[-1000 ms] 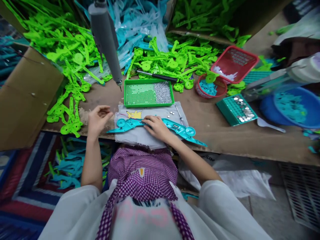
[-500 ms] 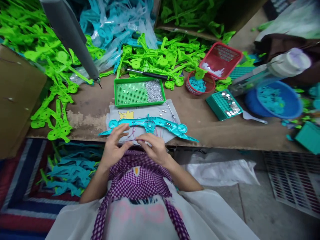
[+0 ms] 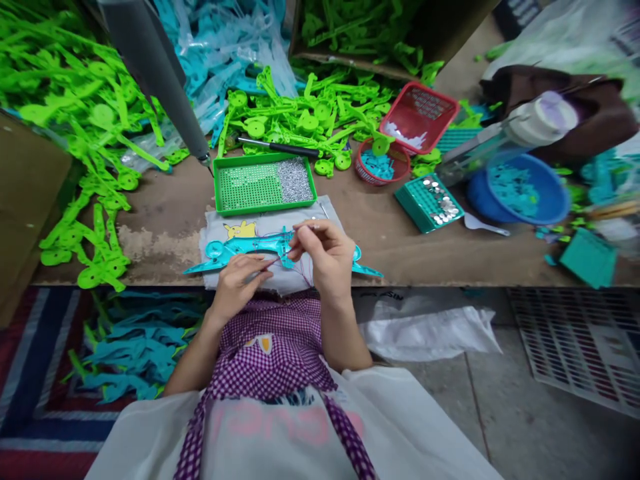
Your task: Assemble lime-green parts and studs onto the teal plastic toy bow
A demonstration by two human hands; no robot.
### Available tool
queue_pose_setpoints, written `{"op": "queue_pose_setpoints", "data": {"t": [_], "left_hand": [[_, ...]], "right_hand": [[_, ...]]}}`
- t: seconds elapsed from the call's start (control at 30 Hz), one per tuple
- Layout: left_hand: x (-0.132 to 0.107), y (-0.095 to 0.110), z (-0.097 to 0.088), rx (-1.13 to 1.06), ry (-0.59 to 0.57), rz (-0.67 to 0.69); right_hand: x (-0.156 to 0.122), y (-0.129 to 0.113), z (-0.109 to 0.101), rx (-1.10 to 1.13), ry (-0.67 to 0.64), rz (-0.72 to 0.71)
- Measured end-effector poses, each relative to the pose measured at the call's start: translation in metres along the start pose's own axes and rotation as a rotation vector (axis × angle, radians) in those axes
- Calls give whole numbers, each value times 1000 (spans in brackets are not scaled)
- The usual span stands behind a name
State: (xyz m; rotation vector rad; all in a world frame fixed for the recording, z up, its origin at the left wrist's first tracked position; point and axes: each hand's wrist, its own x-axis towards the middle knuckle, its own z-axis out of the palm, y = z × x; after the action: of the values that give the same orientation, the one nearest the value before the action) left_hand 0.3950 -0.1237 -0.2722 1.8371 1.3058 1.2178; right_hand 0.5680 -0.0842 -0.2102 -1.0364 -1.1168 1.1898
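A turquoise bow-shaped plastic part (image 3: 235, 248), with thin wires at its middle, lies across a pale cloth (image 3: 325, 223) at the bench edge. My left hand (image 3: 240, 283) is just in front of its left half, thumb and forefinger pinched on a thin dark reddish wire (image 3: 270, 264). Raised over the part's right half, my right hand (image 3: 327, 257) has thumb and fingers pressed together and covers much of that half. A small pale glint shows at its fingertips; what they hold is too small to make out.
Behind the cloth stands a green tray (image 3: 250, 187) of small metal screws, with a black-handled screwdriver (image 3: 280, 147) behind it. A grey hanging power screwdriver (image 3: 165, 87) comes down at left. Rightward are a teal basket (image 3: 420, 213) with silver discs, red baskets and a blue bowl (image 3: 555, 200).
My right hand has moved up from the wires in front of the part to above its right half. My left hand has closed into a pinch on a wire. The view has shifted slightly.
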Motion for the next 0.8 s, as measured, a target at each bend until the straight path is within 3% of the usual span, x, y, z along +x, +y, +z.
{"op": "queue_pose_setpoints", "data": {"t": [0.13,0.23,0.33,0.4,0.47,0.53,0.6,0.67,0.8], "left_hand": [[4,-7,5,-2,206,-53],[9,-16,3,5,272,-110],[17,-24,0,-37,309,-194],[27,-25,0,-83,349,-229],[39,-22,3,-139,318,-211],[52,-17,5,-159,205,-163],[60,-14,6,-117,106,-125],[63,-16,2,-62,87,-142],[52,-32,-14,-17,125,-280]], "right_hand": [[34,-7,10,-33,26,-73],[47,-3,2,-51,54,-85],[38,5,-17,-24,42,-8],[21,11,-25,22,-45,105],[1,14,-21,97,-178,235],[-15,13,-10,181,-348,332],[-21,8,2,233,-453,332],[-14,2,3,221,-341,236],[11,2,-27,58,163,22]]}}
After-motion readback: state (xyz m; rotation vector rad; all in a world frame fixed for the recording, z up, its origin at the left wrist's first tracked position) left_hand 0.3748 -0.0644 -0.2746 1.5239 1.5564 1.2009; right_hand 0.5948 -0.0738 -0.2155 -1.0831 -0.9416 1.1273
